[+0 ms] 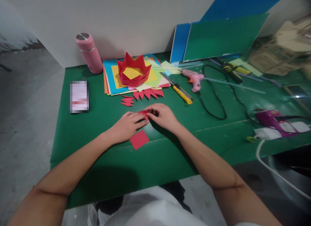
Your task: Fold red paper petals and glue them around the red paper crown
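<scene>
My left hand point(128, 125) and my right hand point(163, 116) meet at the middle of the green table point(102, 161), both pinching a small folded piece of red paper point(143, 113) pressed against the surface. A loose red paper square point(139, 139) lies just below my left hand. Behind the hands lie several folded red paper points point(148, 94) and a few smaller ones point(127, 101). Farther back, a red paper crown point(133, 71) sits on a stack of coloured paper sheets point(114, 80).
A pink bottle point(89, 52) stands at the back left and a phone point(79, 96) lies at the left. A yellow utility knife point(178, 89), a pink glue gun point(194, 79) with a black cord point(213, 99), and a purple glue gun point(277, 120) lie to the right. Green and blue boards point(218, 38) lean on the wall.
</scene>
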